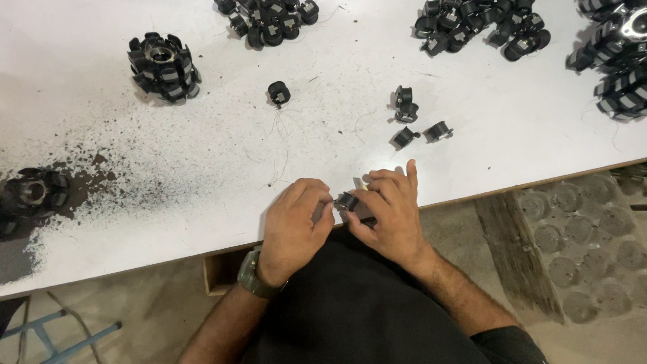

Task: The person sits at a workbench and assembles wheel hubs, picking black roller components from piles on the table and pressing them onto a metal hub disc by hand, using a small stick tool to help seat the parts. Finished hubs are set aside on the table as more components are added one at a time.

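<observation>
The person's left hand (294, 221) and right hand (391, 214) meet at the near edge of the white table (202, 202). Between them sits a small black part (346, 200). The fingers of both hands are curled in and pinch this part from either side. A thin pale piece (359, 183) pokes up just past it, at about 1 o'clock from the part; it may be a small tool or a tag, but the view is too poor to tell. The left arm wears a dark wristwatch (254, 276).

It looks like the person is working on this one small part, perhaps fitting or trimming it. The next move likely calls for a steady pinch and a careful turn, since the part is tiny.

At 12 o'clock from the hands lies one loose black part (278, 93). At 1 o'clock a few more parts (418, 121) lie near each other. Far up at 12 o'clock sit two heaps of black parts (269, 20) (482, 27). At 10 o'clock stands a round black wheel (164, 67) made of many such parts. Another wheel (34, 192) sits at 9 o'clock, in a patch of dark dust (114, 182). More wheels (617, 61) are piled at 2 o'clock.

Under the table is a bare floor, with a wooden plank (515, 249) and a bumpy grey mat (593, 249) at 3 o'clock.
</observation>
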